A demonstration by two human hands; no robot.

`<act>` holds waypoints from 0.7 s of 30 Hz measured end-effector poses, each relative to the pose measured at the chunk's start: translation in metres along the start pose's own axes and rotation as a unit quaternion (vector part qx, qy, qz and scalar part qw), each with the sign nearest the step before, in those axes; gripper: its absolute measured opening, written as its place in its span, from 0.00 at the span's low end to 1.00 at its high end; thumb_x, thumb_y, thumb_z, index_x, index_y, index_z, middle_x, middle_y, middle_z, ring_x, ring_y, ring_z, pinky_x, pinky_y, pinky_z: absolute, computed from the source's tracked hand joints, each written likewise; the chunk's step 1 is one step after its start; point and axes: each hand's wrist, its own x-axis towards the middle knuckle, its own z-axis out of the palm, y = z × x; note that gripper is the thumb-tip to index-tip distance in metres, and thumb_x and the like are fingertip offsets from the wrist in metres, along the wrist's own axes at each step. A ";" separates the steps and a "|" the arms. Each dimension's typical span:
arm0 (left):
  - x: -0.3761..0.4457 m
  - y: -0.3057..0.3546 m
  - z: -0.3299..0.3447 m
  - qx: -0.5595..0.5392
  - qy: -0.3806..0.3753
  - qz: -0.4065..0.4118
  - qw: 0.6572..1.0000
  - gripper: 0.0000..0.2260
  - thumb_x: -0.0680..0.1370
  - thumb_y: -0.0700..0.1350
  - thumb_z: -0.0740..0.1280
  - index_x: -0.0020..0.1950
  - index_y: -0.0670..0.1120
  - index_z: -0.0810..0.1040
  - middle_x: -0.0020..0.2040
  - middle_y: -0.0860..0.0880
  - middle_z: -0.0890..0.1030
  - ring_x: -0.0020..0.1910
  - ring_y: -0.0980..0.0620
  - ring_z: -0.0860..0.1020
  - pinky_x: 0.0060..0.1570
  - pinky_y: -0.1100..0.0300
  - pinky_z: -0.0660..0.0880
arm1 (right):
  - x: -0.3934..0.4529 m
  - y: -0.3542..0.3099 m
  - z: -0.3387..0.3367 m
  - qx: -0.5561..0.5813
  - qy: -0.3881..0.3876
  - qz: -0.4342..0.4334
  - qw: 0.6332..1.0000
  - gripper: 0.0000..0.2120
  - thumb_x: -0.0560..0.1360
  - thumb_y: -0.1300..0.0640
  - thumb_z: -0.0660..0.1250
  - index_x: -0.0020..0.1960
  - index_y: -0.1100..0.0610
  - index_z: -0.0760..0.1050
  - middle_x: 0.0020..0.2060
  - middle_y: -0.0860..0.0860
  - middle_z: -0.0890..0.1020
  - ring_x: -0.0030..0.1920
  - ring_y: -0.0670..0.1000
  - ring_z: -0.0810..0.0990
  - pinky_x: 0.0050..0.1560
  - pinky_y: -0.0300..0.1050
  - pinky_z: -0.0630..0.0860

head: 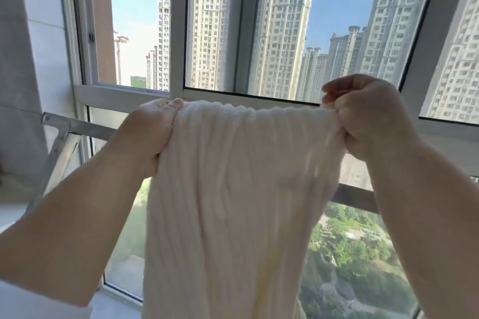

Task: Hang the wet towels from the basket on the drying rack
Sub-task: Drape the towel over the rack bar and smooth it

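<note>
A cream towel (233,202) hung spread between both hands at chest height before the window (212,33), its top edge stretched level and its length falling out of view below. It was not yet on the rack; judged from this, hanging remained to be done, and the basket was out of view. The left hand (153,132) clenched the left corner; the right hand (368,116) pinched the right corner. A metal rail (85,129) ran behind, below the sill.
</note>
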 end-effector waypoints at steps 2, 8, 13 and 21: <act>0.007 0.007 -0.006 -0.016 0.031 -0.005 0.999 0.08 0.77 0.50 0.64 0.44 0.49 0.81 0.41 0.49 0.82 0.43 0.49 0.79 0.47 0.53 0.75 | 0.011 -0.009 -0.023 0.026 0.077 -0.019 0.996 0.23 0.64 0.76 0.51 0.32 0.53 0.77 0.30 0.50 0.78 0.30 0.47 0.75 0.30 0.39 0.73; 0.000 0.012 0.017 0.203 -0.019 0.027 0.979 0.20 0.68 0.60 0.70 0.53 0.50 0.75 0.47 0.49 0.78 0.45 0.49 0.78 0.46 0.50 0.76 | 0.006 -0.016 -0.050 -0.166 0.007 -0.011 0.986 0.19 0.70 0.72 0.54 0.39 0.52 0.78 0.35 0.51 0.81 0.33 0.49 0.76 0.28 0.36 0.73; -0.018 0.016 0.046 0.099 -0.148 0.011 0.984 0.17 0.67 0.46 0.69 0.55 0.55 0.75 0.44 0.48 0.78 0.37 0.52 0.78 0.37 0.62 0.72 | -0.030 -0.008 -0.026 -0.394 -0.283 -0.047 0.873 0.22 0.67 0.38 0.70 0.59 0.44 0.76 0.49 0.44 0.82 0.45 0.44 0.80 0.44 0.40 0.75; -0.039 0.017 0.054 -0.165 -0.306 -0.010 0.937 0.20 0.63 0.26 0.58 0.49 0.44 0.75 0.35 0.47 0.81 0.31 0.52 0.75 0.27 0.64 0.69 | -0.036 -0.002 -0.014 -0.328 -0.245 -0.082 0.909 0.03 0.69 0.58 0.70 0.40 0.56 0.83 0.41 0.56 0.85 0.39 0.53 0.84 0.43 0.51 0.81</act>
